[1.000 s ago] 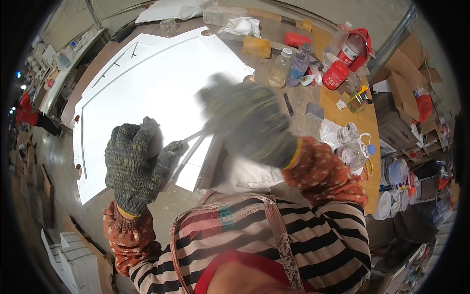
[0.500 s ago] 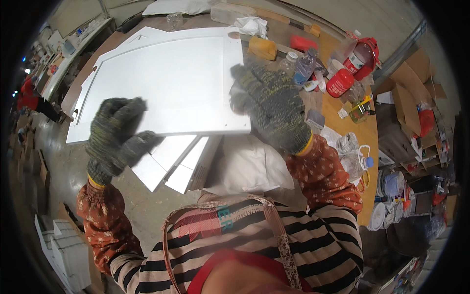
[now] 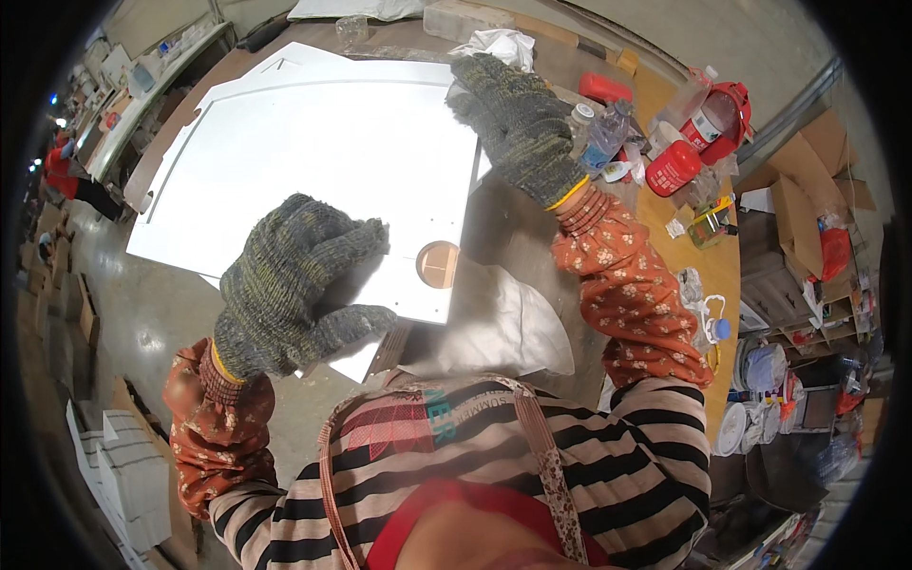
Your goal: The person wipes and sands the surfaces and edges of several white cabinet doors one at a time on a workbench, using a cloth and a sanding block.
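Observation:
A white panel (image 3: 313,142) with a shallow framed groove lies on a stack of similar white panels (image 3: 302,59). Near its closest right corner is a round hole (image 3: 437,264) through which brown wood shows. My left hand (image 3: 285,285), in a dark grey-green knitted glove, rests over the near edge, fingers stretched across the surface and thumb spread apart. At the far right corner, my right hand (image 3: 518,123), gloved alike, has its fingers curled at the panel's edge; its thumb is hidden. A white cloth bundle (image 3: 499,328) sits beneath the near right side.
Right of the panel, the table (image 3: 698,285) carries a red jar (image 3: 673,168), clear plastic bottles (image 3: 606,138) and a yellow-handled tool (image 3: 711,223). Cardboard boxes (image 3: 803,209) stand beyond. White slabs (image 3: 128,475) lean at lower left. A person in red (image 3: 62,176) is far left.
My right hand has moved up to the panel's far corner; my left has moved right and nearer. The panel's near right corner is lower, and its round hole now shows.

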`<state>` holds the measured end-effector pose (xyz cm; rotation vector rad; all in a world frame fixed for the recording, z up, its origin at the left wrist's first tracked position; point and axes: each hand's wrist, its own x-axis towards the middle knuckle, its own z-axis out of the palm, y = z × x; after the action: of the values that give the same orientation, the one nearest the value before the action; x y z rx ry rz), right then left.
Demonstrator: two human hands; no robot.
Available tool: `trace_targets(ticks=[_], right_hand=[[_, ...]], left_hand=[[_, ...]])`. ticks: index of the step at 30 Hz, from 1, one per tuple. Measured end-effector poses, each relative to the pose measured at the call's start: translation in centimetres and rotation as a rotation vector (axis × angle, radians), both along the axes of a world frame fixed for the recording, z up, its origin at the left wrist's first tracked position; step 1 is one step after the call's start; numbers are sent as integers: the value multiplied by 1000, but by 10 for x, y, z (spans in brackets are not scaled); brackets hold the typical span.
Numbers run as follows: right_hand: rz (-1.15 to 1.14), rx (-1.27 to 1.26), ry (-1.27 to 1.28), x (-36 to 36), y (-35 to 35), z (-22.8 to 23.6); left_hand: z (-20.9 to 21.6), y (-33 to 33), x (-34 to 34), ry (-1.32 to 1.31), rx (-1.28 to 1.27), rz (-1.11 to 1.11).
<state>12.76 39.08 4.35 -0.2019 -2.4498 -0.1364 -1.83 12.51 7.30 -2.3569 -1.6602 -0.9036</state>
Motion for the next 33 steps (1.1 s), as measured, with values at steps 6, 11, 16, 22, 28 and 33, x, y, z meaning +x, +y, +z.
trace_targets(ticks=[6, 11, 16, 22, 28, 33], right_hand=[[-34, -68, 99, 32, -74, -24], [-59, -35, 136, 50, -112, -22], [-206, -111, 124, 0, -10, -22], [-46, -62, 72, 30, -72, -28], [-37, -168, 312, 51, -117, -42], [-256, -284, 123, 5, -46, -13]], left_hand=[[1, 2, 2, 16, -42, 25], [2, -2, 4, 77, -42, 19], [5, -1, 6, 105, -107, 61], [7, -1, 9, 87, -51, 18], [6, -2, 11, 124, -46, 29], [3, -3, 7, 70, -92, 55]])
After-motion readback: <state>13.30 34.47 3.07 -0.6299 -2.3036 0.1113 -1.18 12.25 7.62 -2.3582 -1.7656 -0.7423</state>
